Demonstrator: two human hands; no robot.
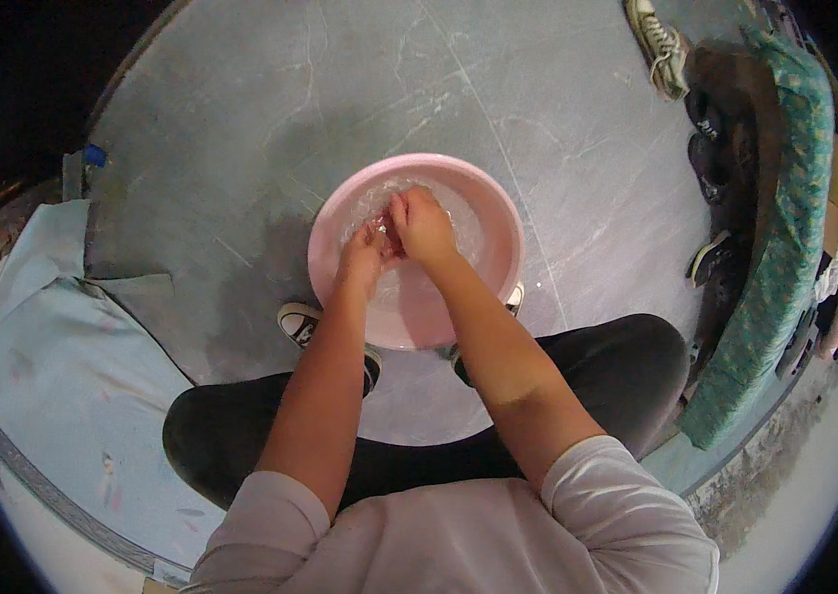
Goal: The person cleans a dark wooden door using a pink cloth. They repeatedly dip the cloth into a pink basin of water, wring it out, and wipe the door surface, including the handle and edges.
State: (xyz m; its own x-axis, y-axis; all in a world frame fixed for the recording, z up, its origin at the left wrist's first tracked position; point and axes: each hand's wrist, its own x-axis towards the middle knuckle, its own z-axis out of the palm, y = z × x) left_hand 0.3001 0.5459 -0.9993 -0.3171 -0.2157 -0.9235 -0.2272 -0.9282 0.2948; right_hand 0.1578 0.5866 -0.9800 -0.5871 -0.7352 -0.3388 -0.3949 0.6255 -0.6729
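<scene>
A pink plastic basin (415, 341) holding water stands on the grey floor between my feet. Both hands are together over the basin, towards its far left part. A small wet reddish thing (391, 239), too covered to name, is between them. My left hand (362, 258) has its fingers against the near left side of that thing. From the right, my right hand (423, 223) curls its fingers round the other side. The water around the hands is rippled and glints.
Shoes (709, 167) stand at the right, beside a raised edge covered in green patterned cloth (794, 215). One light lace-up sneaker (660, 48) lies at the top right. A pale blue sheet (77, 356) spreads at the left. My knees flank the basin's near side.
</scene>
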